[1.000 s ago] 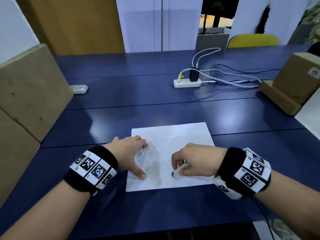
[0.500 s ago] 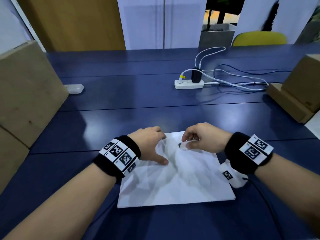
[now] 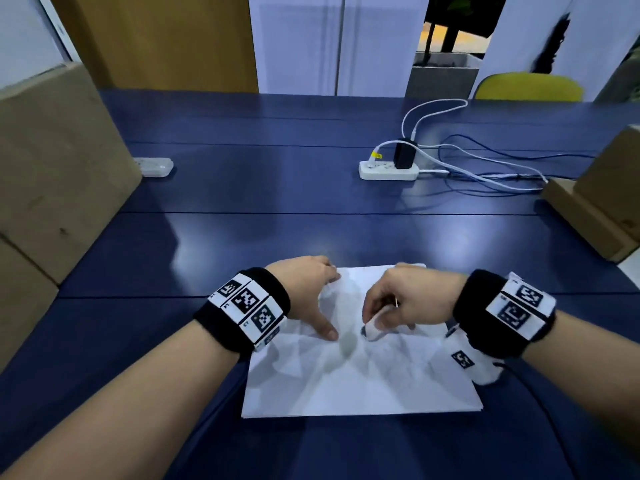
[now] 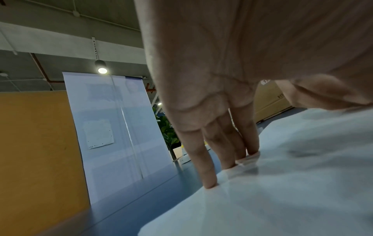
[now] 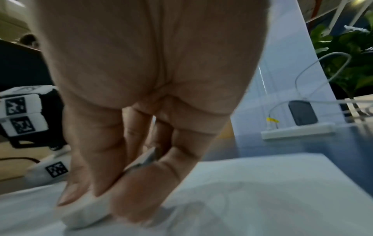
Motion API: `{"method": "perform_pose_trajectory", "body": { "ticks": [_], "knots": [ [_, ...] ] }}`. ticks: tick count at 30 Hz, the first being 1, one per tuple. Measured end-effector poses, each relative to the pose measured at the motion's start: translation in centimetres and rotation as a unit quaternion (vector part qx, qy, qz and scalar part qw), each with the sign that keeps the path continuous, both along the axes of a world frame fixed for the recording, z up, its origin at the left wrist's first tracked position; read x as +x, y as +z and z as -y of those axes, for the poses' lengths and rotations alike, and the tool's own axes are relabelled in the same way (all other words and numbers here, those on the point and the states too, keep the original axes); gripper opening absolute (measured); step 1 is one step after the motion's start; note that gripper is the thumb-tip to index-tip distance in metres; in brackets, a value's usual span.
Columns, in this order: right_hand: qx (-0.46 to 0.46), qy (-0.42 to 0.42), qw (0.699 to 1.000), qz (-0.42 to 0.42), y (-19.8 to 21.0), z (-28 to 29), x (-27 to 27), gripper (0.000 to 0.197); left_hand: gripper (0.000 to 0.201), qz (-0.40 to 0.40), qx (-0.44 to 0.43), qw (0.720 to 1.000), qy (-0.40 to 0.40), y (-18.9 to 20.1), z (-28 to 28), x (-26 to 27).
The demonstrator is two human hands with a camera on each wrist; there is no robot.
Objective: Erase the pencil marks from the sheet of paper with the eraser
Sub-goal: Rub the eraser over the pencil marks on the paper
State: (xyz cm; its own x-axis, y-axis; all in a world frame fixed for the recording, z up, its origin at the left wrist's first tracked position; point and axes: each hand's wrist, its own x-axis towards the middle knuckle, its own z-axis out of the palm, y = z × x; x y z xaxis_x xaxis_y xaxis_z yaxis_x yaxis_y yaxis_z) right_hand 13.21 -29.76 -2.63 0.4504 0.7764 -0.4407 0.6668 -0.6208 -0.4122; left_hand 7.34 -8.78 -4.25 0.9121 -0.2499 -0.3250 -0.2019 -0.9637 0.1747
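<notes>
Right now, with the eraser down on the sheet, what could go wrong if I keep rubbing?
1. The paper already looks creased; only the left hand pins it, by the far left corner, so hard strokes may buckle or tear it.
2. The eraser in the right hand has a dark tip, which could smear grey instead of lifting marks.
3. The near edge lies unpinned and may slide on the table.

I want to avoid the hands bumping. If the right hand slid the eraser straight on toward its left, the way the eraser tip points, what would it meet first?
Probably the left hand's thumb, pressed on the paper just left of the eraser.
</notes>
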Motion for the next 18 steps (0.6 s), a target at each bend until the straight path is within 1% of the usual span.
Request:
{"method": "perform_pose_trajectory", "body": {
  "ticks": [3, 5, 7, 11, 12, 14, 16, 18],
  "knots": [
    [0.026, -0.039, 0.993, 0.108, 0.4, -1.0, 2.0, 0.015, 0.101, 0.002, 0.003, 1.0, 0.004, 0.2, 0.3, 0.3],
    [0.044, -0.073, 0.985, 0.147, 0.2, -1.4, 3.4, 0.014, 0.098, -0.001, 0.008, 1.0, 0.008, 0.2, 0.4, 0.3],
    [0.051, -0.081, 0.986, 0.137, -0.2, -1.1, 3.3, 0.013, 0.097, 0.0, 0.015, 1.0, 0.011, 0.1, 0.3, 0.3],
    [0.002, -0.01, 1.0, 0.021, 0.0, -0.5, 0.1, 0.016, 0.093, -0.006, 0.02, 1.0, 0.018, 0.1, 0.4, 0.5],
    [-0.005, 0.002, 1.0, 0.015, 0.1, -0.7, -0.2, 0.017, 0.093, -0.007, 0.021, 1.0, 0.018, 0.2, 0.4, 0.5],
    [0.007, -0.004, 0.998, 0.059, 0.3, -1.3, 0.7, 0.015, 0.094, -0.007, 0.019, 1.0, 0.021, 0.2, 0.5, 0.5],
    [0.029, -0.052, 0.992, 0.111, 0.2, -1.9, 2.4, 0.012, 0.099, -0.004, 0.016, 1.0, 0.021, 0.2, 0.5, 0.5],
    [0.051, -0.088, 0.985, 0.141, 0.0, -2.1, 3.4, 0.01, 0.098, -0.004, 0.019, 1.0, 0.019, 0.3, 0.5, 0.5]
  ]
}}
